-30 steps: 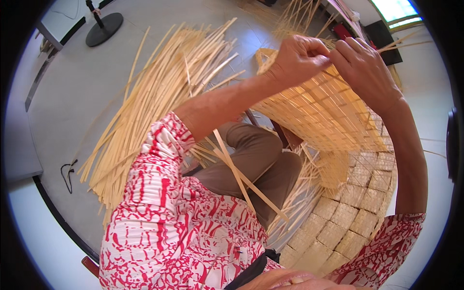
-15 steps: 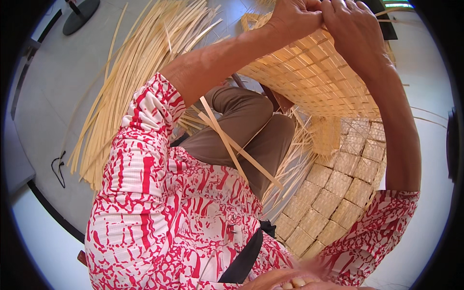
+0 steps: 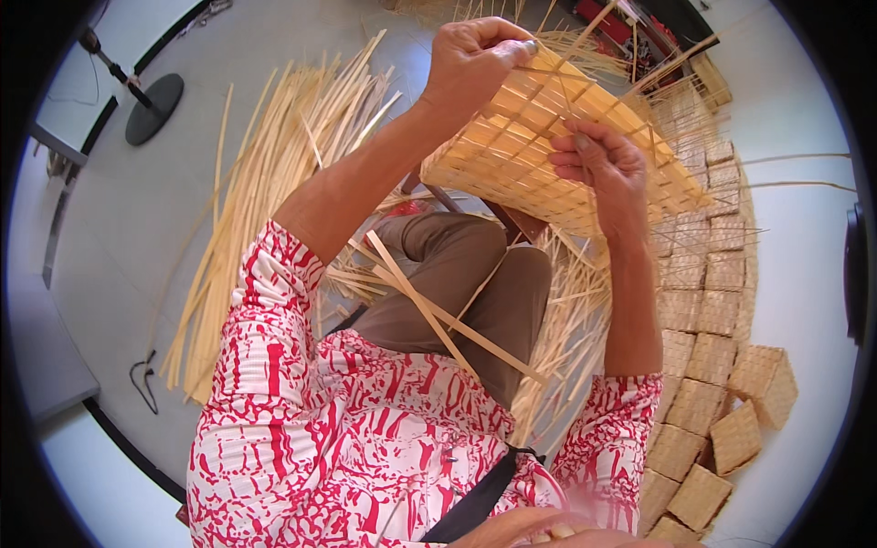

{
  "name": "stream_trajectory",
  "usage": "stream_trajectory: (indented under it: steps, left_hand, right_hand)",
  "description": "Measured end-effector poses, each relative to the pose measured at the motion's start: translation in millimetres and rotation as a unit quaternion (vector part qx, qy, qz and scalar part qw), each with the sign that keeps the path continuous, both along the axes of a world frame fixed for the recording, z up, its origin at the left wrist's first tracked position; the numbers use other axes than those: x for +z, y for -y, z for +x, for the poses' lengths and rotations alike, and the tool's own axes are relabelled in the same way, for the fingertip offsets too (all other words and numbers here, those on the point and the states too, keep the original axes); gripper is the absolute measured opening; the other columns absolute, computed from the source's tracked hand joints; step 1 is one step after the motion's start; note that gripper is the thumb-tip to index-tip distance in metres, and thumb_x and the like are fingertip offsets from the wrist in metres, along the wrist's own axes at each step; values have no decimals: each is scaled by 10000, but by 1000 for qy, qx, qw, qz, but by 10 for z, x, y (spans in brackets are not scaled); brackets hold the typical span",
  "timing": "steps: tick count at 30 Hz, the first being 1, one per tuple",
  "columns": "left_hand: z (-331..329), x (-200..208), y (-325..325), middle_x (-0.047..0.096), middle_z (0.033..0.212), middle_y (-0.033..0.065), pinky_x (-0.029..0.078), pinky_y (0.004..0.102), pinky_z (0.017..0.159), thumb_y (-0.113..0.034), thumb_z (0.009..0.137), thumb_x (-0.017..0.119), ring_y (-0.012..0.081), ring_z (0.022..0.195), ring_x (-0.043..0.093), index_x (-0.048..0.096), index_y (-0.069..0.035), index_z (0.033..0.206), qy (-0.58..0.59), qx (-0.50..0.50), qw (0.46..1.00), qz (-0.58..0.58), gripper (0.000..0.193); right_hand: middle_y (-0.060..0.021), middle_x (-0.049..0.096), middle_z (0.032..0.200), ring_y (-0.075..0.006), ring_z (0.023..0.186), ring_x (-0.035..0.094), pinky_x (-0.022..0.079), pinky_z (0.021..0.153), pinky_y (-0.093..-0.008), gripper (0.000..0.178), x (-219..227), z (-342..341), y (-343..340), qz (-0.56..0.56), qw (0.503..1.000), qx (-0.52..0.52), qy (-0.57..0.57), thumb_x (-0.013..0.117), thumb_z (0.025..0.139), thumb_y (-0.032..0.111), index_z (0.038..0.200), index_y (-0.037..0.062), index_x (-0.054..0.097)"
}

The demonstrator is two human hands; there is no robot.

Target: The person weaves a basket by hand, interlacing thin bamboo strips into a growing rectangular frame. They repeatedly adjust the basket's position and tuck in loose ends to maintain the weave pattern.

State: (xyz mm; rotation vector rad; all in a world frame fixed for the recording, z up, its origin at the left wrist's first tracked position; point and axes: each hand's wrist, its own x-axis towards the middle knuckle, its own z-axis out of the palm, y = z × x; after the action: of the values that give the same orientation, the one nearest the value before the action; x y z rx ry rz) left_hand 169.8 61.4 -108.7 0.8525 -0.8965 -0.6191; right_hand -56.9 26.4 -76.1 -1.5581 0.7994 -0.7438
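A half-woven mat of pale bamboo strips (image 3: 512,155) is held up over my lap, with loose strip ends sticking out at its far edge. My left hand (image 3: 475,57) pinches a thin strip at the mat's upper left edge. My right hand (image 3: 598,163) rests on top of the weave, fingers pressing and gripping the strips near its middle. Two long loose strips (image 3: 438,315) lie crossed over my knee.
A big bundle of long bamboo strips (image 3: 265,201) fans across the grey floor on the left. Several finished small woven squares (image 3: 722,365) are stacked in rows on the right. A round black stand base (image 3: 153,108) sits at the upper left.
The view has tilted so the mat and both hands sit lower in frame. My right hand has slid down from the mat's top edge onto its middle; my left hand stays at the edge.
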Motion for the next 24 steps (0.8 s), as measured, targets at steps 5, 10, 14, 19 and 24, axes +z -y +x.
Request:
stream_trajectory:
  steps: [5, 10, 14, 19, 24]
  left_hand:
    - [92, 7, -98, 747, 961, 19, 528, 245, 779, -133, 951, 715, 79, 878, 665, 757, -28, 1042, 61, -10, 998, 18, 146]
    - [146, 231, -190, 718, 1097, -5, 512, 321, 874, -144, 889, 760, 153, 973, 656, 758, -117, 1070, 435, 256, 848, -160, 183]
    - [-23, 393, -268, 688, 1066, -16, 495, 337, 883, -170, 803, 766, 182, 968, 644, 754, -157, 1007, 695, 207, 651, -226, 204]
    - [-124, 182, -198, 652, 972, -2, 525, 350, 764, -187, 767, 739, 180, 881, 672, 700, -142, 892, 718, 186, 632, -223, 138]
    - [-330, 294, -109, 630, 863, 40, 532, 376, 655, -173, 790, 746, 234, 744, 680, 646, -111, 802, 674, 194, 683, -204, 119]
  right_hand:
    - [-148, 760, 999, -190, 852, 751, 628, 766, -282, 244, -123, 38, 55, 12, 999, 13, 30, 625, 1034, 121, 1211, -36, 688]
    - [-137, 764, 976, -179, 839, 751, 627, 756, -279, 246, -50, 62, 12, 5, 999, 22, 29, 630, 1034, 131, 1204, -36, 691]
    - [-129, 763, 949, -167, 809, 748, 621, 728, -274, 229, -64, 48, -31, 10, 998, 12, 57, 644, 1026, 120, 1189, -33, 695]
    - [-111, 753, 955, -148, 818, 737, 615, 733, -269, 214, -236, -8, -99, -4, 998, 8, 56, 635, 1025, 93, 1187, -35, 694]
    - [-87, 721, 976, -111, 834, 694, 584, 748, -247, 337, -211, 80, -481, -139, 981, -128, 51, 539, 1026, -15, 1350, -54, 623]
